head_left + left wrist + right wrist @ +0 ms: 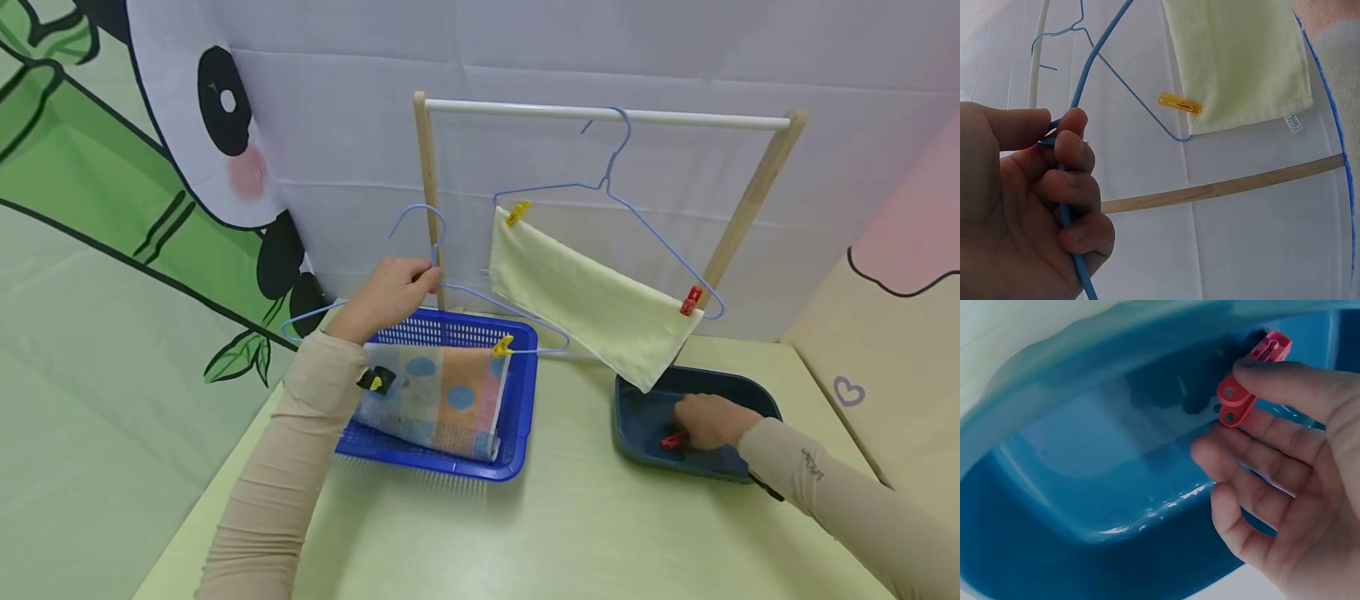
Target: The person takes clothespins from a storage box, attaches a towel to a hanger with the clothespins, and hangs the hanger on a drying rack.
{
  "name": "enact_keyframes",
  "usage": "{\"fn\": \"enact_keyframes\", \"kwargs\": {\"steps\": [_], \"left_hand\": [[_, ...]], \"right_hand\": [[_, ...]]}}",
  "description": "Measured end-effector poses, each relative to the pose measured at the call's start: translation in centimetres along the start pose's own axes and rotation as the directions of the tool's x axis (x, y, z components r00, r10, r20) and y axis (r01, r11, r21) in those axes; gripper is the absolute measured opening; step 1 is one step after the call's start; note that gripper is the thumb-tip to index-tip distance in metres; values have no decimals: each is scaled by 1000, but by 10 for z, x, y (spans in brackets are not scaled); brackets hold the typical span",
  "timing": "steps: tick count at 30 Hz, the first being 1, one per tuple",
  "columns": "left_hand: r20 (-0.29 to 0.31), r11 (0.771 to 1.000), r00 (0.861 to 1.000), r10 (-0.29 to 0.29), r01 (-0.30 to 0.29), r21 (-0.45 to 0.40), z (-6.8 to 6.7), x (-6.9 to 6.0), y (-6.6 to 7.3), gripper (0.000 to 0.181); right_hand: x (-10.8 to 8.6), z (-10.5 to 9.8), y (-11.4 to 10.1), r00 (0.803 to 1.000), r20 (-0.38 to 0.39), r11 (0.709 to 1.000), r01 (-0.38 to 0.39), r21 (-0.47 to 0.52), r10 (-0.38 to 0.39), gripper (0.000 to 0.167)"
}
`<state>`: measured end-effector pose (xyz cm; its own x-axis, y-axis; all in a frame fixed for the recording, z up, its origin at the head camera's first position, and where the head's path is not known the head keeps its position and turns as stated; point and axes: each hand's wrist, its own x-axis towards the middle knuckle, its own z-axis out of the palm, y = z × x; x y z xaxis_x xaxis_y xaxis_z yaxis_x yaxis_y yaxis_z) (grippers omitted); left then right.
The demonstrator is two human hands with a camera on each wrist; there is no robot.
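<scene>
The left hand (pixel 392 296) grips a blue hanger (pixel 1079 81) over the left basket (pixel 522 408), the right hand (pixel 716 421) pinches a red clothespin (pixel 1233 392) in the right tub (pixel 636 421), and tilting could slip the patterned cloth (pixel 431 400) loose.

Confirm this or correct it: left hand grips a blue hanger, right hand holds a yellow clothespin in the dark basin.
Wrong color: the right wrist view shows a red clothespin, not yellow. The left hand does grip a blue hanger, and the right hand is in the dark basin.
</scene>
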<state>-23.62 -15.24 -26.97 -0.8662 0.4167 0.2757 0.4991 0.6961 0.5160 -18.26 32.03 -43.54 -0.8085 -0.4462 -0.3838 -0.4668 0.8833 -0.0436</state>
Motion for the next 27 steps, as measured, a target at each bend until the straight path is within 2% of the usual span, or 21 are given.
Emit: {"fn": "enact_keyframes", "kwargs": {"steps": [11,27], "left_hand": [[13,1000,1000,-24,24,-11,-2,1,0,35],[21,1000,1000,-16,16,-1,-3,1,1,36]], "right_hand": [[-7,-6,-3,1000,-12,997,-25,67,26,16],[-16,-14,-6,999,-23,997,-33,70,35,8]]}}
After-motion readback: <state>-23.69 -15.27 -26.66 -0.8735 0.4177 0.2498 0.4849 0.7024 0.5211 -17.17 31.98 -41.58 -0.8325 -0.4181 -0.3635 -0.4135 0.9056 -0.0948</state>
